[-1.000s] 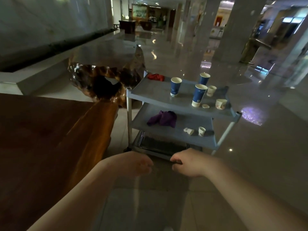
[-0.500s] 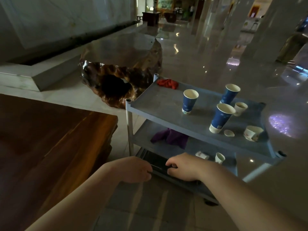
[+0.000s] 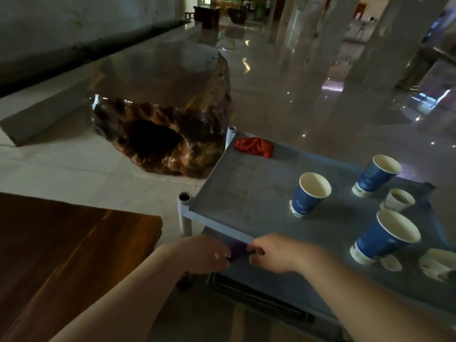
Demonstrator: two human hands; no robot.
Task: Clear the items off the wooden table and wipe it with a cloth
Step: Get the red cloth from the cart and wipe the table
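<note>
The wooden table (image 3: 74, 255) fills the lower left, its visible top bare. A grey three-shelf cart (image 3: 246, 193) stands to its right. My left hand (image 3: 204, 253) and my right hand (image 3: 271, 253) meet just below the top shelf's front edge. Both pinch a purple cloth (image 3: 238, 249) on the middle shelf, and only a small part of it shows between them. A red cloth (image 3: 254, 146) lies at the top shelf's far corner.
Three blue paper cups (image 3: 309, 196) (image 3: 375, 175) (image 3: 385, 236) and small white cups (image 3: 398, 199) stand on the cart's top shelf. A dark tray (image 3: 259, 299) lies on the bottom shelf. A glossy carved root stump (image 3: 158, 119) sits beyond, on polished floor.
My view has moved closer to the cart. Both hands rose from the dark tray on the bottom shelf to the purple cloth on the middle shelf and took hold of it.
</note>
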